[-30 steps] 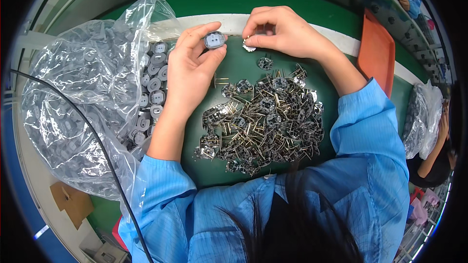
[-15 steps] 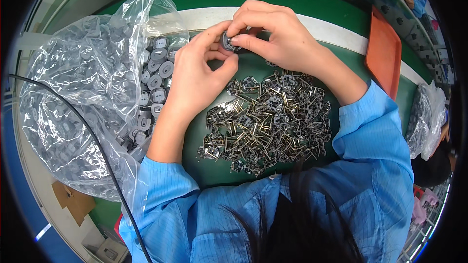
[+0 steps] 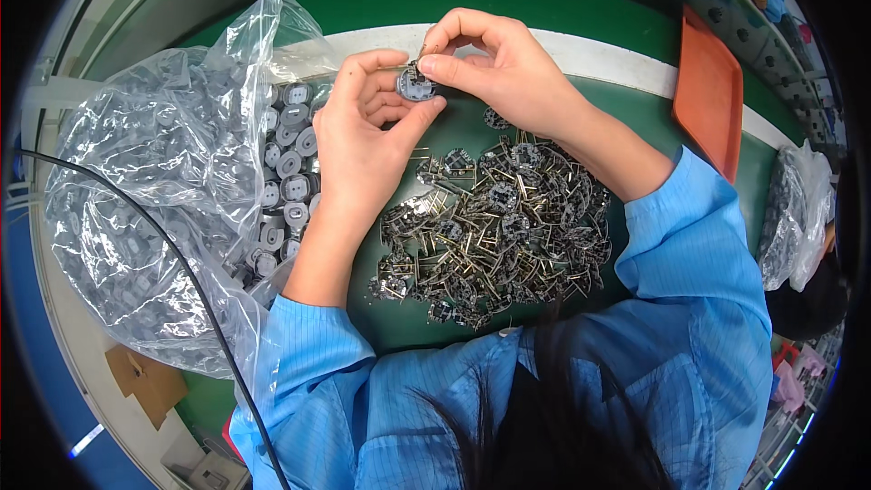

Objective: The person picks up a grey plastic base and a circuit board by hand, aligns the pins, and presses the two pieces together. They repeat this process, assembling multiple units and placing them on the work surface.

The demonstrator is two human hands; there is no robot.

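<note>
My left hand (image 3: 363,132) curls round a small round grey plastic housing (image 3: 416,87), its thumb and fingers at the rim. My right hand (image 3: 494,63) pinches a small dark circuit board (image 3: 417,68) between thumb and forefinger, at the upper edge of the housing. Whether the board sits inside the housing or only touches it, I cannot tell. Below both hands lies a heap of round black circuit boards with long brass pins (image 3: 499,227). Grey housings (image 3: 295,141) spill from the mouth of a large clear plastic bag (image 3: 154,218), left of my left forearm.
An orange tray (image 3: 708,95) leans at the far right of the green table (image 3: 363,322). Beside it is another clear bag (image 3: 794,218). A black cable (image 3: 172,245) crosses over the large bag. Brown cardboard (image 3: 145,381) lies at the lower left. Another person's hands show at the top right.
The housing has turned and shifted slightly left in my left hand. My right thumb has moved off its face, and my right fingers now pinch a board at its upper edge.
</note>
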